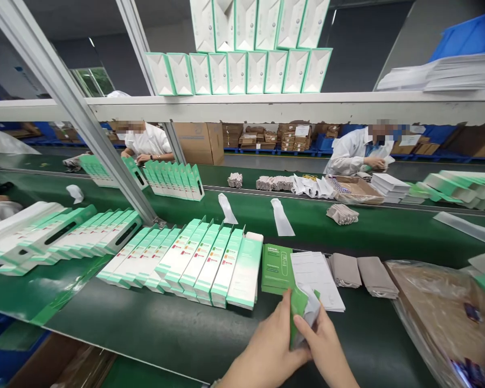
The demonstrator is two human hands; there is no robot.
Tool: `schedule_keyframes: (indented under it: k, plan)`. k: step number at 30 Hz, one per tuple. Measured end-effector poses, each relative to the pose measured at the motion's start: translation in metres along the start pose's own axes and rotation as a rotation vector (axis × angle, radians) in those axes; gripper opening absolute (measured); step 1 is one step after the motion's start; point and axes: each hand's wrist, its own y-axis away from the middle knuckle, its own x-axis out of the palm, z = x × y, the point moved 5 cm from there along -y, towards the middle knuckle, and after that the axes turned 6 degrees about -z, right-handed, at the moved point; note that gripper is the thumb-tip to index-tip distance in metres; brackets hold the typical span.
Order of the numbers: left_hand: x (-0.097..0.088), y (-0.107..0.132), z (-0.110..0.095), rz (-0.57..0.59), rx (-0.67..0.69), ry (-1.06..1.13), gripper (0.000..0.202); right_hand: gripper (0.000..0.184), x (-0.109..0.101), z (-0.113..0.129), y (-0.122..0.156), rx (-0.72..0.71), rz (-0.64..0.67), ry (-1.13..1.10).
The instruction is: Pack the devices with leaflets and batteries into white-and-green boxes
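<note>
Low at the front of the bench, my left hand (267, 345) and my right hand (325, 339) meet around a green leaflet (297, 307) and a folded white sheet (312, 308). My left hand's fingers grip the green side, while my right thumb presses on the white paper. Just beyond them lie a stack of green leaflets (275, 269) and a stack of printed white sheets (317, 277). Folded grey-beige pouches (345, 269) sit to the right of the sheets. Left of the green stack, white-and-green boxes (210, 258) lean in a row.
A plastic-lined carton (436, 302) stands at right. Beyond the bench runs a green conveyor (250, 215) carrying white pouches (283, 215). A metal post (89, 118) rises at left, under a shelf (267, 108) of boxes. Co-workers (359, 151) in white sit across.
</note>
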Motion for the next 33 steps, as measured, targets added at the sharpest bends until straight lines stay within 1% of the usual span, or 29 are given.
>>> schedule_keyframes:
  k: [1,2,3,4,5,6,7,8,9,10,11,13,16,19,23,26,28,30,32,33]
  plan:
    - [-0.017,0.006,-0.005,0.007,0.040,-0.081,0.096,0.058,-0.004,0.005,-0.002,-0.011,-0.002,-0.010]
    - [-0.041,0.012,-0.009,-0.030,0.075,-0.153,0.085,0.054,-0.007,0.009,-0.004,-0.015,-0.006,-0.033]
    - [-0.074,0.015,-0.010,-0.155,0.088,-0.230,0.069,0.051,-0.010,0.014,-0.005,-0.007,-0.011,-0.071]
    - [-0.111,0.018,-0.010,-0.339,0.083,-0.346,0.056,0.050,-0.012,0.017,-0.005,0.021,-0.015,-0.121]
    - [-0.150,0.020,-0.008,-0.520,0.067,-0.479,0.051,0.051,-0.012,0.018,-0.005,0.061,-0.019,-0.177]
    - [-0.188,0.020,-0.003,-0.677,0.022,-0.610,0.051,0.054,-0.012,0.019,-0.004,0.107,-0.024,-0.233]
    - [-0.222,0.017,0.006,-0.774,-0.060,-0.734,0.056,0.059,-0.011,0.019,-0.002,0.152,-0.029,-0.282]
    - [-0.250,0.012,0.019,-0.775,-0.187,-0.830,0.063,0.065,-0.009,0.018,0.001,0.191,-0.037,-0.318]
    - [-0.274,0.006,0.035,-0.713,-0.327,-0.877,0.071,0.071,-0.007,0.016,0.003,0.222,-0.048,-0.344]
    - [-0.292,-0.001,0.049,-0.664,-0.387,-0.871,0.076,0.077,-0.005,0.014,0.006,0.247,-0.061,-0.361]
    - [-0.305,-0.006,0.061,-0.611,-0.431,-0.861,0.078,0.082,-0.003,0.012,0.008,0.269,-0.074,-0.374]
    - [-0.320,-0.015,0.080,-0.519,-0.475,-0.822,0.076,0.090,-0.001,0.007,0.012,0.305,-0.093,-0.398]
    - [-0.327,-0.019,0.092,-0.448,-0.499,-0.773,0.071,0.094,0.000,0.003,0.015,0.320,-0.098,-0.437]
    - [-0.331,-0.018,0.091,-0.446,-0.511,-0.727,0.069,0.093,-0.002,0.000,0.015,0.318,-0.107,-0.445]
    - [-0.337,-0.015,0.089,-0.497,-0.515,-0.666,0.061,0.088,-0.005,-0.004,0.013,0.328,-0.130,-0.446]
    - [-0.343,-0.011,0.087,-0.597,-0.486,-0.659,0.047,0.084,-0.007,-0.008,0.013,0.324,-0.147,-0.444]
    - [-0.348,-0.004,0.080,-0.702,-0.453,-0.666,0.039,0.082,-0.009,-0.012,0.012,0.322,-0.152,-0.446]
    - [-0.355,0.010,0.066,-0.840,-0.411,-0.666,0.039,0.081,-0.012,-0.017,0.011,0.338,-0.138,-0.456]
    - [-0.360,0.031,0.042,-1.000,-0.340,-0.650,0.048,0.083,-0.015,-0.020,0.010,0.363,-0.119,-0.466]
    - [-0.359,0.043,0.029,-1.065,-0.291,-0.638,0.053,0.083,-0.016,-0.021,0.010,0.367,-0.120,-0.468]
